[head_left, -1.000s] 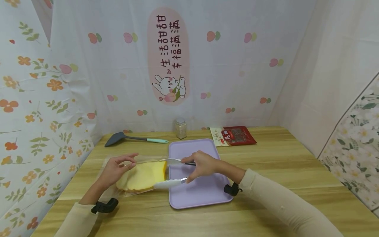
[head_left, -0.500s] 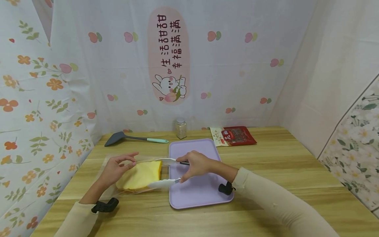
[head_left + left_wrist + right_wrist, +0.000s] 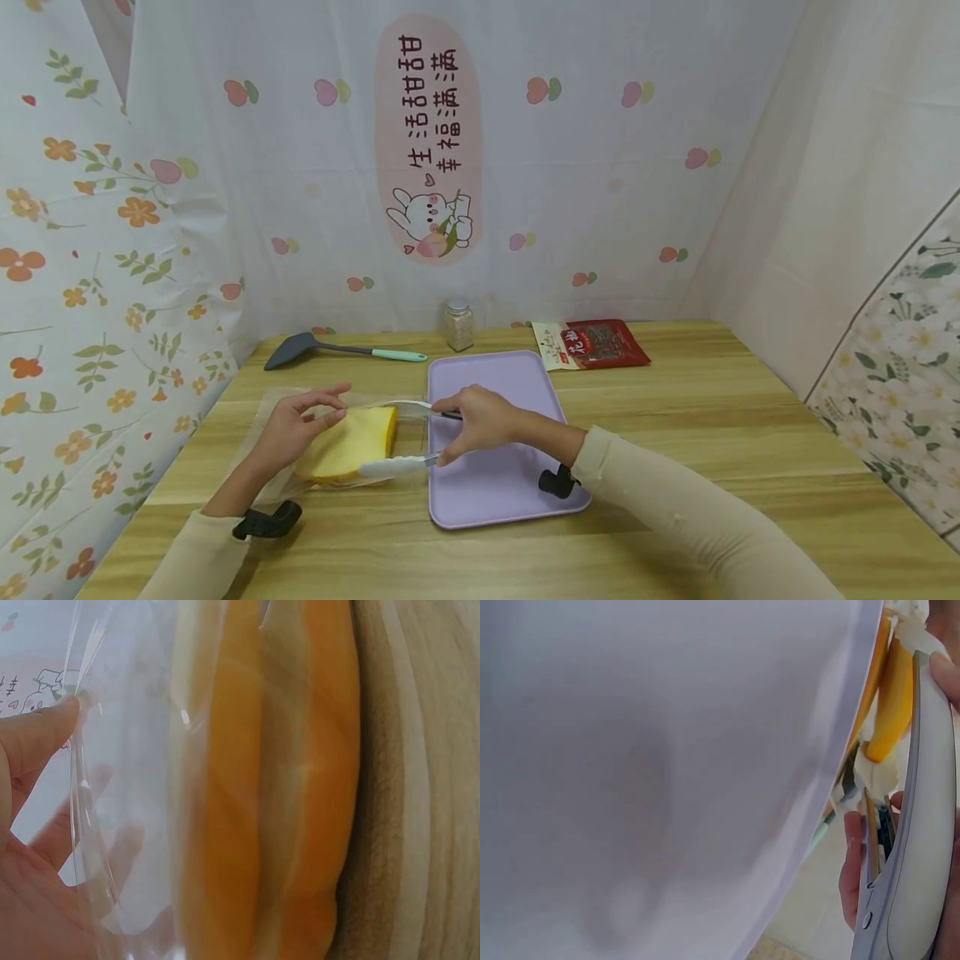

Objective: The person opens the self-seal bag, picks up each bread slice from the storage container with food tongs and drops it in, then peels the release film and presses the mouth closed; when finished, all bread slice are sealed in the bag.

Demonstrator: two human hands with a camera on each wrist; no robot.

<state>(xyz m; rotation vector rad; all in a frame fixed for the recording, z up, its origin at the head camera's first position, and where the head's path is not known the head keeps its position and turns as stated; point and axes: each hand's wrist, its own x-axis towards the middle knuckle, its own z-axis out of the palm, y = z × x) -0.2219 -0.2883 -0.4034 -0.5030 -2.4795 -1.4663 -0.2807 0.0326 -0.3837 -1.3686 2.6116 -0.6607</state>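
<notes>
The bread (image 3: 348,442), yellow-faced and orange-crusted, is seen inside a clear plastic bag (image 3: 135,750) on the wood-grained table (image 3: 697,400), just left of the lilac tray (image 3: 517,496); at least two slices are shown side by side in the left wrist view. The bag's film is touched by the thumb of the left hand (image 3: 288,433), whose fingers are seen through the plastic, relaxed and set apart from the thumb. A pair of tongs (image 3: 396,466) is gripped between the thumb and fingers of the right hand (image 3: 480,423), which is held above the left part of the tray. The two arms of the tongs are spread, and the bread is flanked by their pale, scalloped ends, one along its far edge and one along its near edge; whether it is pressed by them cannot be told. Farther back, a dark spatula (image 3: 348,349) with a mint handle end is laid on the left, a glass jar (image 3: 458,327) is stood upright behind the tray, and a red and cream packet (image 3: 591,344) is placed flat to the right.
</notes>
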